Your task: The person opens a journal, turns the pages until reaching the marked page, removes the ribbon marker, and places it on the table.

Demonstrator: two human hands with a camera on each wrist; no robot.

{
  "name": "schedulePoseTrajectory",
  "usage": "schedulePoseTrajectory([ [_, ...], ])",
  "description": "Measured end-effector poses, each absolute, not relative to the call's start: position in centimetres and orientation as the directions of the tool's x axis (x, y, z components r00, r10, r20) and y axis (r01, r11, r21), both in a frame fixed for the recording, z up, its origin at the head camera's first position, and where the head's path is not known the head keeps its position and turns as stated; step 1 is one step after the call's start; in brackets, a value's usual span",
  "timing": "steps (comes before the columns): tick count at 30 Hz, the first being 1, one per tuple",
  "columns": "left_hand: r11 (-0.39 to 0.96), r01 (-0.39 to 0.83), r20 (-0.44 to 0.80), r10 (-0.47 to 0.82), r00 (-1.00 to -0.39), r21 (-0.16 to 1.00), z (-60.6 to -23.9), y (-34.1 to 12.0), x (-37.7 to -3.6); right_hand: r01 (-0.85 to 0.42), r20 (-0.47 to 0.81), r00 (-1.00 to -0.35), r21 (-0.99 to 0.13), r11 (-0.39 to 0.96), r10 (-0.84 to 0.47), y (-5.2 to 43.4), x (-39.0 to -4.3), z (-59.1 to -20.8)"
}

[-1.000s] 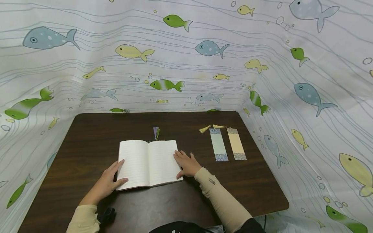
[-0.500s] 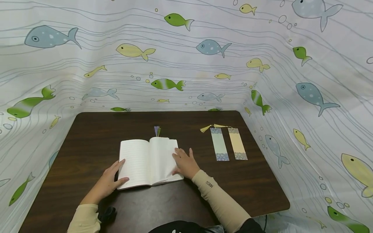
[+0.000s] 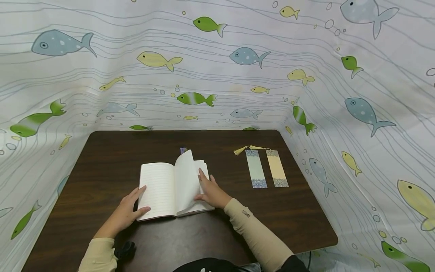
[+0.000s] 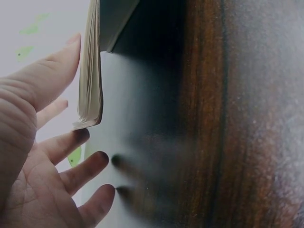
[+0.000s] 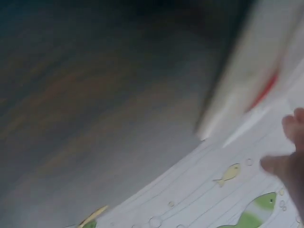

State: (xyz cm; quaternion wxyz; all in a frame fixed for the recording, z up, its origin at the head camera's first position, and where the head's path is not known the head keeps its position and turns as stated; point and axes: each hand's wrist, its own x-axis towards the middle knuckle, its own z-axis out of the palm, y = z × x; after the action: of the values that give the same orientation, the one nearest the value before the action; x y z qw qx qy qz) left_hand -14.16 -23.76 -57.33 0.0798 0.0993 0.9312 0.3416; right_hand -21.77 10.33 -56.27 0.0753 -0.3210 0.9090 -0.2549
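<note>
Fingers of the left hand are spread and loose, not clenched: thumb on the near corner of the notebook, the others along its outer edge. Right hand is unclenched too, fingers extended at the raised leaf. Right wrist view is badly blurred, so I can't tell exactly which fingertips touch the paper.

Notebook lies spread on the dark table, in front of the person, between the two hands. The leaf stands up from the right-hand pages, curving toward the spine. A purple tassel shows just past the far edge. Pale green bookmark and cream bookmark lie flat, side by side, apart, off to the right.

Step in hand reads as turning pages. To do it well: light, steady left hand so the book doesn't slide; push the leaf near its free edge with flat fingers, no tight pinch, to avoid creases; check only the wanted sheets come up; one smooth arc over the spine, left thumb out of the way in time.
</note>
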Motion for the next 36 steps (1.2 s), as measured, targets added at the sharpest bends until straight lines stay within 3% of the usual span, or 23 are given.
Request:
schedulePoseTrajectory([
  [5,0.743,0.146,-0.061,0.244,-0.968,0.653,-57.2,-23.8,-14.2,-0.362,-0.031,-0.708,-0.842,0.401,-0.705,9.3,-21.4,-55.1],
  [9,0.717,0.161,-0.026,0.242,-0.97,0.678,-57.2,-23.9,-14.0,-0.27,-0.033,-0.617,-0.929,0.252,-0.786,8.3,-21.1,-54.7],
  [14,0.613,0.219,0.082,0.244,-0.966,0.759,-57.2,-23.8,-13.9,-0.423,-0.055,-0.523,-0.849,0.315,-0.85,7.3,-20.6,-54.7],
  [18,0.544,0.242,0.122,0.247,-0.961,0.803,-57.0,-23.7,-13.9,-0.548,-0.08,-0.487,-0.747,0.376,-0.87,6.4,-20.3,-55.3],
  [26,0.528,0.217,0.097,0.246,-0.964,0.821,-56.8,-23.8,-13.9,-0.694,-0.162,-0.482,-0.529,0.488,-0.861,5.4,-19.4,-56.4],
  [31,0.601,0.22,0.076,0.255,-0.964,0.769,-57.1,-23.9,-14.3,-0.693,-0.186,-0.496,-0.505,0.515,-0.848,5.4,-19.2,-56.3],
  [36,0.628,0.173,0.017,0.247,-0.969,0.758,-57.3,-23.9,-14.3,-0.688,-0.178,-0.551,-0.456,0.564,-0.816,5.9,-19.7,-56.3],
])
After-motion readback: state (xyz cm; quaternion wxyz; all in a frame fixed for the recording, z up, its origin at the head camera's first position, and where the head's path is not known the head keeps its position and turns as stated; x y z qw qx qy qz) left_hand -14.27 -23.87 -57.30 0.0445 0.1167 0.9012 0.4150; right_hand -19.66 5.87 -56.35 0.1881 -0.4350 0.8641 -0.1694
